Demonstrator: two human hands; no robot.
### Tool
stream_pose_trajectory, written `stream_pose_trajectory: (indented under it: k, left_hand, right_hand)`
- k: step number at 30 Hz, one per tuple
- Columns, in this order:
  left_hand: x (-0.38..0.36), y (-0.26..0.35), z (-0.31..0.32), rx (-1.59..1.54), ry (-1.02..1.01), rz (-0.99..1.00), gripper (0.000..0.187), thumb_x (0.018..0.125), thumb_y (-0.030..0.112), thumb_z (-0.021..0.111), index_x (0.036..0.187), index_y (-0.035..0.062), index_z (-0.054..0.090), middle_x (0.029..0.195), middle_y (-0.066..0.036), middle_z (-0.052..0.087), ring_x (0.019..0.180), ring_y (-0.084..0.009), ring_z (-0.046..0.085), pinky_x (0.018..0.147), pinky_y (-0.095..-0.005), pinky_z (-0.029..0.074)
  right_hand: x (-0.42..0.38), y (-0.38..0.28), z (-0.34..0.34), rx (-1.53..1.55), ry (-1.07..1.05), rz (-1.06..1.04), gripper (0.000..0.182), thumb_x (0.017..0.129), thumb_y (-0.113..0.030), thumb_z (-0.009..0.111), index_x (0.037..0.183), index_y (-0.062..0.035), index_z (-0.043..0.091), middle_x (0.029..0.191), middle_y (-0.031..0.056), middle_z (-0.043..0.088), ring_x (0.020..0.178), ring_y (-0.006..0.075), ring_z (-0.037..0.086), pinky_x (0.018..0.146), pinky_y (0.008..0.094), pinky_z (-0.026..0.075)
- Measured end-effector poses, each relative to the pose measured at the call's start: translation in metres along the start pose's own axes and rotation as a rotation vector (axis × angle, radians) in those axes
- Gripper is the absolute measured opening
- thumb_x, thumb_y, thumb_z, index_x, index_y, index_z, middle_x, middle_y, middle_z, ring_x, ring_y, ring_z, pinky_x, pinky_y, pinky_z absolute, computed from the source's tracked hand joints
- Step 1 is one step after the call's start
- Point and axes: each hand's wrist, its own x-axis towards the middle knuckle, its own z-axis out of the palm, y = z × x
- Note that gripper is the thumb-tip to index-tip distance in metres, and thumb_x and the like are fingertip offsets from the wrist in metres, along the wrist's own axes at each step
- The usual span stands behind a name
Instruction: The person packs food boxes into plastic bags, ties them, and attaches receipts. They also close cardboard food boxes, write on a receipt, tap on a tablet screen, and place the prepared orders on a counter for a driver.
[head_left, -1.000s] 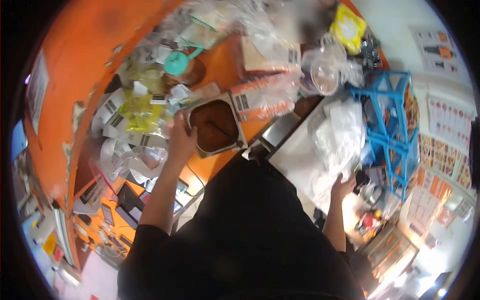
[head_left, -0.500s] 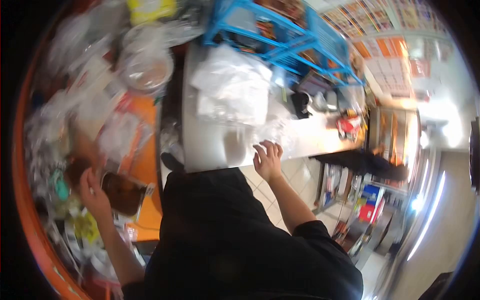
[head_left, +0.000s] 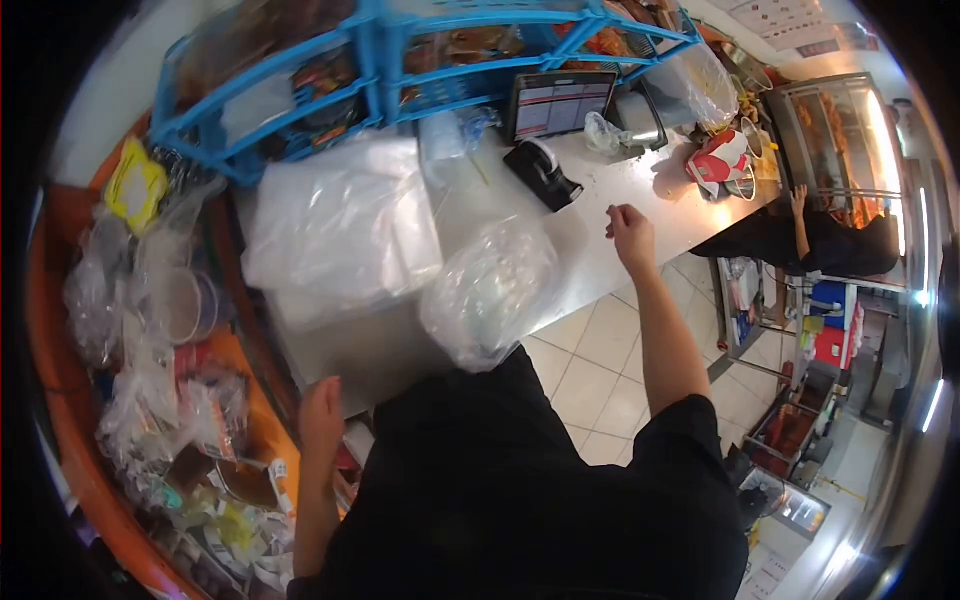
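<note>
My right hand (head_left: 632,236) is raised over the front edge of the metal counter (head_left: 600,262), its fingers curled together; whether anything small is between them does not show. A black device (head_left: 543,175) lies on the counter to its left. My left hand (head_left: 321,412) is low, at the counter's near left corner, blurred, with its fingers hidden. Between the hands lies a clear, crumpled plastic bag (head_left: 490,292) at the counter's front edge. Behind it rests a stack of white plastic bags (head_left: 345,222).
Blue plastic shelving (head_left: 385,75) and a tablet screen (head_left: 562,104) line the back. A red and white packet (head_left: 718,162) is at the right. Another person (head_left: 850,243) in dark clothing stands near a lit cabinet (head_left: 835,140). Plastic bags (head_left: 150,390) clutter the left.
The view has swung to the left side's counter and shelves. My left hand has moved from the orange surface to the counter corner. My right hand's spread fingers have curled in, nearer the black device.
</note>
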Motion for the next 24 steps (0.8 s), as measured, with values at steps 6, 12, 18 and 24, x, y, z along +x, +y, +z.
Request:
stream_pose_trajectory:
  k: [6,12,18,24]
  left_hand:
    - [0.007,0.094,0.131,0.563,-0.297,-0.311,0.120,0.087,0.058,0.077,0.161,-0.0026,0.005,0.158,-0.048,-0.003,0.148,-0.0649,-0.001,0.118,-0.0709,0.018]
    - [0.012,0.073,0.176,0.572,-0.249,-0.534,0.165,0.068,0.074,0.084,0.154,-0.0104,-0.028,0.156,-0.047,-0.031,0.144,-0.0670,-0.028,0.116,-0.0772,-0.002]
    - [0.013,0.078,0.176,0.623,-0.222,-0.581,0.161,0.068,0.059,0.090,0.155,-0.0063,-0.030,0.158,-0.043,-0.032,0.146,-0.0633,-0.030,0.118,-0.0751,-0.002]
    - [0.016,0.078,0.173,0.657,-0.292,-0.687,0.167,0.066,0.071,0.087,0.155,-0.0011,-0.034,0.159,-0.038,-0.035,0.148,-0.0578,-0.033,0.121,-0.0709,-0.005]
  right_hand:
    - [0.159,0.013,-0.001,-0.336,0.051,-0.666,0.021,0.093,-0.014,0.066,0.112,-0.0093,0.074,0.114,0.0134,0.072,0.108,0.0312,0.067,0.093,0.0431,0.053]
    - [0.211,0.005,0.035,-0.407,-0.016,-1.054,0.030,0.087,-0.014,0.070,0.116,-0.0128,0.068,0.129,0.0045,0.066,0.122,0.0302,0.057,0.103,0.0479,0.043]
    - [0.229,0.002,0.045,-0.338,0.003,-1.088,0.029,0.086,-0.021,0.073,0.114,-0.0150,0.067,0.127,0.0008,0.064,0.115,0.0263,0.058,0.099,0.0464,0.042]
    - [0.248,-0.015,0.042,-0.278,0.034,-1.125,0.027,0.087,-0.021,0.073,0.113,-0.0175,0.067,0.123,0.0000,0.064,0.116,0.0255,0.058,0.099,0.0462,0.041]
